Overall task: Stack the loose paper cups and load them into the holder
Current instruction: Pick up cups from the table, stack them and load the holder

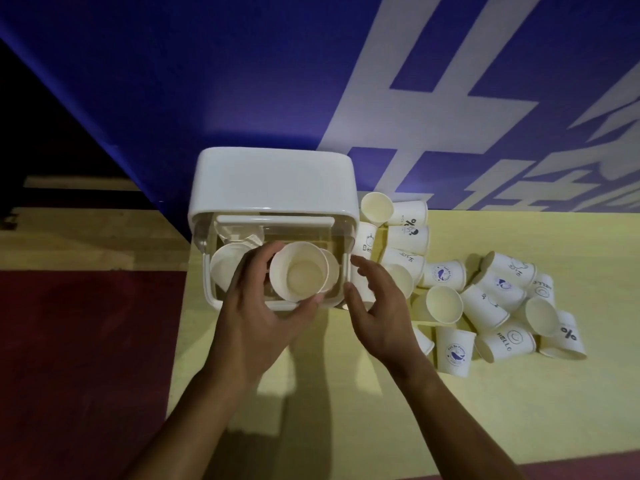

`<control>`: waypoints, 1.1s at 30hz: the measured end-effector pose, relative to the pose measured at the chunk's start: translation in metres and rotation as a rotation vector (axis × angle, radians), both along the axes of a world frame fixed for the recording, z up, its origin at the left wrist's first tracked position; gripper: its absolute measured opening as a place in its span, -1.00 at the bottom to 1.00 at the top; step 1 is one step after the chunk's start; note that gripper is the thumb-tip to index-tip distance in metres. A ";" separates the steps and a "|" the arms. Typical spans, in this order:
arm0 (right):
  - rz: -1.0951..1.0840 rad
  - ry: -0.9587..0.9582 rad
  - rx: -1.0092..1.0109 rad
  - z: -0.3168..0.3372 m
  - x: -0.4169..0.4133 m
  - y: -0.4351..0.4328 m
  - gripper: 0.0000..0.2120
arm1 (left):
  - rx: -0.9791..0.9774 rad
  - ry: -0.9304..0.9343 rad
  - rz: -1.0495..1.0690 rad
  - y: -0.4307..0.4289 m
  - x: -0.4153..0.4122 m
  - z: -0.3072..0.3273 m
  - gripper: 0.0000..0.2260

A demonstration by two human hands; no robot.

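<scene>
A white holder (273,188) with a clear front compartment stands at the yellow table's back left. My left hand (258,306) grips a white paper cup (298,271), mouth up, just over the holder's open compartment. More cups (225,266) stand inside the compartment. My right hand (375,308) hovers beside the holder's right wall, fingers apart and holding nothing. Several loose paper cups (485,306) with printed logos lie tumbled in a heap to the right.
The yellow table (346,410) ends at its left edge near the holder; a red and wood floor lies below it. A blue wall with large white characters (433,98) rises right behind the holder and the cups.
</scene>
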State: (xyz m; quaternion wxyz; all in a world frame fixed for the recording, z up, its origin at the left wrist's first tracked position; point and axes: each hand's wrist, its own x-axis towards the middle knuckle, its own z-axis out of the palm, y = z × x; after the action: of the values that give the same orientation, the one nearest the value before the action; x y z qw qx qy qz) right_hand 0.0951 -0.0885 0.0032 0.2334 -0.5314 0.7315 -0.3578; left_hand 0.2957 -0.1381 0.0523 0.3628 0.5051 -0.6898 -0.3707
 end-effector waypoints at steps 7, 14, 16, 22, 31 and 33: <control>-0.065 0.014 0.044 0.004 -0.027 0.025 -0.62 | -0.044 -0.070 -0.001 -0.011 -0.030 -0.007 -0.31; -0.057 -0.020 0.021 0.002 -0.041 0.032 -0.64 | -0.002 -0.048 -0.004 -0.015 -0.041 -0.018 -0.37; -0.047 -0.019 0.019 0.001 -0.041 0.031 -0.64 | 0.029 -0.075 -0.010 -0.016 -0.042 -0.025 -0.39; -0.014 -0.058 0.015 -0.001 -0.037 0.020 -0.62 | 0.044 -0.152 0.014 -0.016 -0.048 -0.048 -0.41; 0.059 -0.053 0.054 -0.007 -0.027 0.007 -0.56 | 0.206 -0.079 0.051 -0.011 -0.048 -0.060 -0.34; 0.073 -0.048 0.071 -0.008 -0.025 0.006 -0.54 | 0.243 -0.050 0.053 -0.010 -0.048 -0.058 -0.33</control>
State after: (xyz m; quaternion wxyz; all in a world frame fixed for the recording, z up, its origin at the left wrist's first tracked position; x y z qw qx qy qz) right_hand 0.0700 -0.0829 -0.0044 0.2825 -0.5402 0.7181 -0.3355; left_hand 0.2478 -0.1483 -0.0060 0.2912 0.5726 -0.6349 -0.4292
